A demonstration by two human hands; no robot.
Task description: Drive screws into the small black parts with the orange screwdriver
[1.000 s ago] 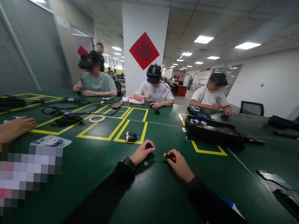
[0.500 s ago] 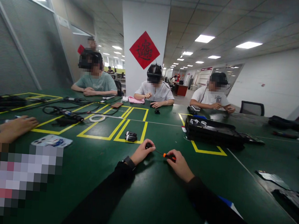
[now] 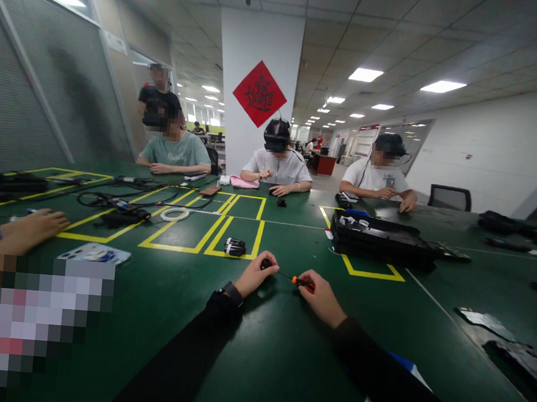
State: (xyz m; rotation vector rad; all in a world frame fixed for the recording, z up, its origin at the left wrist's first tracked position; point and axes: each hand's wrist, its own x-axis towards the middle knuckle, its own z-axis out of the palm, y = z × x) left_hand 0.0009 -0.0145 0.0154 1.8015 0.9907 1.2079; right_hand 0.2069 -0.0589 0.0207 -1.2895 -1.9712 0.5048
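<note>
My right hand (image 3: pixel 323 297) is closed around the handle of an orange-and-black screwdriver (image 3: pixel 306 284). Its thin shaft points left toward my left hand (image 3: pixel 254 277). Between the thumb and fingers of that left hand is a small black part (image 3: pixel 266 264), mostly covered, so its kind does not show. The shaft's tip reaches this part or stops very close to it; I cannot tell which. Both hands are low over the green table (image 3: pixel 279 357). Just beyond my left hand, a bundle of black cylinders with white bands (image 3: pixel 235 247) lies inside a yellow tape outline.
A black tray (image 3: pixel 386 238) holding small white pieces stands ahead right. Black cables (image 3: pixel 110 204) and a white cable coil (image 3: pixel 174 214) lie left. Another person's hand (image 3: pixel 36 225) rests at the left, near a phone-like item (image 3: pixel 93 253). Several people sit opposite.
My hands and the screwdriver keep nearly the same pose. The view has tilted slightly. At the back left, a standing person in black shows more, and the seated person there has lowered their head.
</note>
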